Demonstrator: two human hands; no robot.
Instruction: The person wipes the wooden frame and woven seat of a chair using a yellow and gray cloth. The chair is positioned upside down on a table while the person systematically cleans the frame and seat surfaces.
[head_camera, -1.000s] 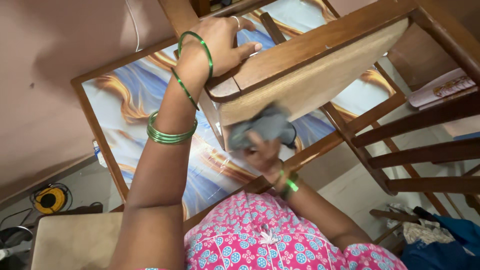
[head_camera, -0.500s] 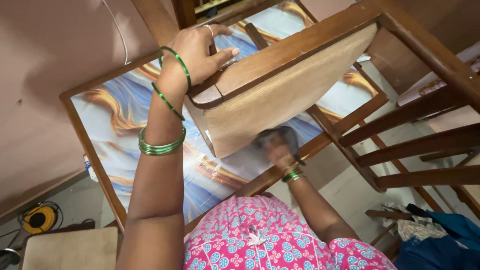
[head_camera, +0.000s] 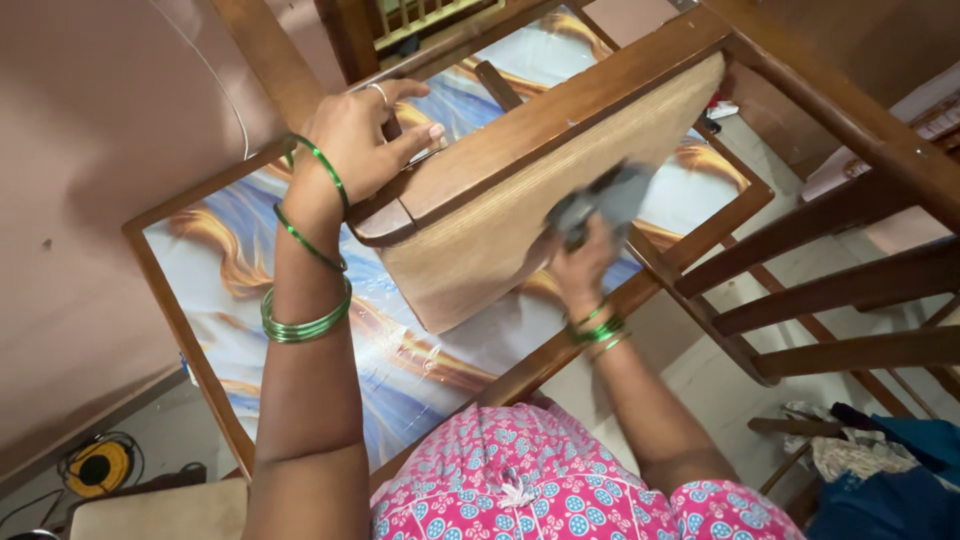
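Soft, even indoor light, a faint sheen on the glossy table top (head_camera: 230, 270), motion blur on the grey cloth (head_camera: 600, 205).

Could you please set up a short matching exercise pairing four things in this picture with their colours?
Things:
1. cloth
2. bangles
3. chair frame
4. dress

Colours:
A. pink with blue dots
B. dark brown
C. grey
D. green

Pairs: 1-C, 2-D, 3-B, 4-A.

The right hand holds the cloth against the chair's tan seat, and the left hand grips the chair frame at its corner, above the table.
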